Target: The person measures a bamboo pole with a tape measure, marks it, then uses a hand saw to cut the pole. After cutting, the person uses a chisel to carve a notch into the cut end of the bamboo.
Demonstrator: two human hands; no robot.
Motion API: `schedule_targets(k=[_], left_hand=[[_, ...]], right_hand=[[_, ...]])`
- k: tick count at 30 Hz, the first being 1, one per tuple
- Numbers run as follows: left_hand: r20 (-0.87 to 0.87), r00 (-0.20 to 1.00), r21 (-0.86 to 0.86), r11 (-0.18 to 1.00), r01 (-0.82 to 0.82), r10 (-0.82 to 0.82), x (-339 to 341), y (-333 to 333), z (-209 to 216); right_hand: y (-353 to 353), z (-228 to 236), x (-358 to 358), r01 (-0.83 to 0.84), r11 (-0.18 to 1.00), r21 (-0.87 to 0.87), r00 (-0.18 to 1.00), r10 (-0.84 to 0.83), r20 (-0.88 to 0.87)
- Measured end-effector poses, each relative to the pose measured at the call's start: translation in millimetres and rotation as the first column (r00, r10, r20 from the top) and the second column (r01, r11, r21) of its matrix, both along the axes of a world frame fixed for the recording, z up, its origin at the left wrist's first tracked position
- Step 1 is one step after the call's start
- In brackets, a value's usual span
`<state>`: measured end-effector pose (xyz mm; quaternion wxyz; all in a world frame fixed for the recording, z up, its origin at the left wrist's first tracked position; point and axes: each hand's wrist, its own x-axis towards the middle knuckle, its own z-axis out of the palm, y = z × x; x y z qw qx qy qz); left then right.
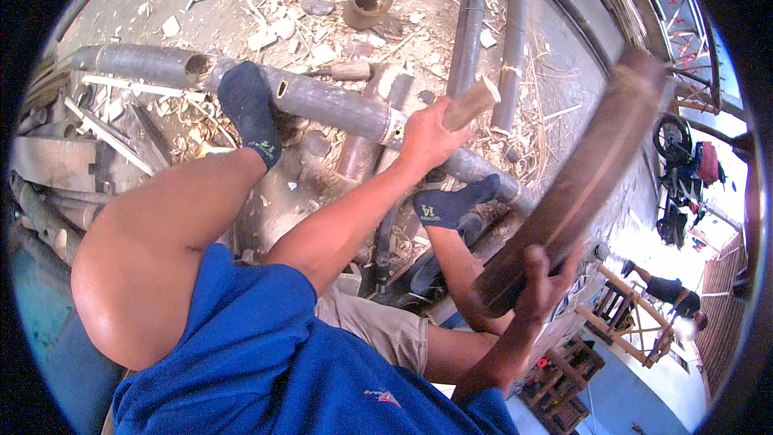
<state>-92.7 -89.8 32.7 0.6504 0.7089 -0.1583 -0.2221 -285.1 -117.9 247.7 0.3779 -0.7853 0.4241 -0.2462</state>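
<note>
A long dark bamboo pole (334, 103) lies across the floor in front of me, with a small rectangular slot cut in it. My left hand (431, 135) is closed round a short wooden handle (473, 105) just above the pole; whatever lies at the handle's lower end is hidden by the hand. My right hand (543, 286) grips a thick dark bamboo length (588, 165), raised at a slant and blurred by motion. My left foot in a dark sock (245, 95) presses on the pole, and my right foot (459, 200) is beside it farther right.
Wood chips and shavings litter the floor. Two bamboo lengths (467, 32) (510, 52) lie ahead, near an upright hollow bamboo stub (370, 2). Bamboo offcuts (56, 165) are piled at left. At right are a motorcycle (680, 161), wooden frames (624, 310) and another person (676, 290).
</note>
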Motion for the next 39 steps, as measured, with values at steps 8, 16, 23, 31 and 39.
schedule_targets(k=[8,16,23,31,39], left_hand=[[-0.098,0.993,-0.035,0.996,-0.077,0.073,11.6,-3.4,5.6],[-0.067,0.998,0.148,0.989,0.016,-0.006,14.2,-12.1,4.0],[-0.031,0.999,0.259,0.965,0.046,-0.039,12.6,-16.8,-0.1],[-0.079,0.990,0.327,0.935,0.137,-0.118,12.4,-22.0,-4.4],[-0.350,0.922,-0.035,0.982,-0.187,0.163,45.6,9.9,-3.0]], right_hand=[[-44.2,27.1,92.8,-0.367,0.930,0.022,0.664,0.278,-0.694],[-70.2,36.6,127.9,-0.368,0.930,0.008,0.773,0.311,-0.553],[-92.2,21.2,120.2,-0.120,0.982,0.145,0.974,0.145,-0.176],[-117.4,-6.8,93.4,-0.087,0.942,0.324,0.898,0.215,-0.383],[-100.9,-10.2,69.3,-0.330,0.933,0.146,0.833,0.360,-0.420]])
